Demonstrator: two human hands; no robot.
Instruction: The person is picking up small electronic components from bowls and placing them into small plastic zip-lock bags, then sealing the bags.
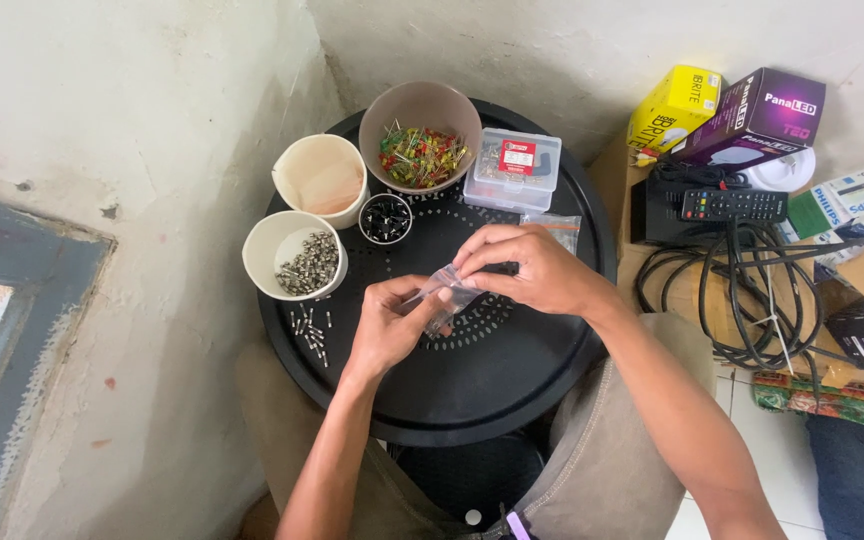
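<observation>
Over a round black tray [512,390] both my hands hold one small clear plastic bag [444,297]. My left hand [389,325] grips its lower end from below. My right hand [532,270] pinches its upper edge with fingers curled. Several small metal parts [311,332] lie loose on the tray just left of my left hand. What is inside the bag is too small to tell.
Along the tray's far edge stand a white cup of metal parts [295,255], an empty white cup [321,178], a small dish of black parts [386,218], a bowl of coloured LEDs [421,138] and a clear plastic box [512,168]. Cables, a remote [733,205] and boxes lie right.
</observation>
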